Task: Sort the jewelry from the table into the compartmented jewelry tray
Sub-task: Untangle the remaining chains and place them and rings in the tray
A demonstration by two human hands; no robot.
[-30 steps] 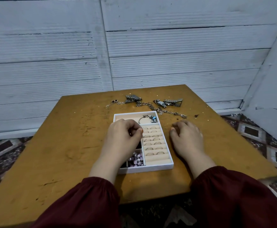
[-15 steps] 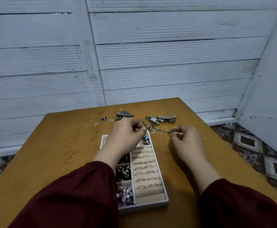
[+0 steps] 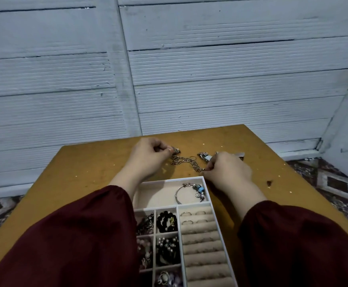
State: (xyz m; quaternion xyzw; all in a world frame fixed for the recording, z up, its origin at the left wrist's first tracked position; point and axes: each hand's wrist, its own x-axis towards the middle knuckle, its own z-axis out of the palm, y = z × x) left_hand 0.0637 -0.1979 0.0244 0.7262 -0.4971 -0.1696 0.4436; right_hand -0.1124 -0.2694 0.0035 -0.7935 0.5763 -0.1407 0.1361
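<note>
A white compartmented jewelry tray (image 3: 207, 189) lies on the brown table (image 3: 86, 172) in front of me. Its top compartment holds a silver charm bracelet (image 3: 189, 192); small compartments hold dark beads and earrings, and ring rolls carry a few rings. Beyond the tray a silver chain (image 3: 186, 162) stretches across the table. My left hand (image 3: 148, 160) pinches the chain's left end near a metal piece. My right hand (image 3: 226, 170) pinches its right end. A watch (image 3: 205, 156) lies just past my right hand, partly hidden.
A grey panelled wall stands right behind the table's far edge. Patterned floor shows on both sides. A small dark speck (image 3: 269, 182) lies on the table to the right. My dark red sleeves cover the tray's left side.
Both hands have reached forward from the tray to the far jewelry and taken hold of the chain's two ends. The view has tilted, bringing the tray closer below.
</note>
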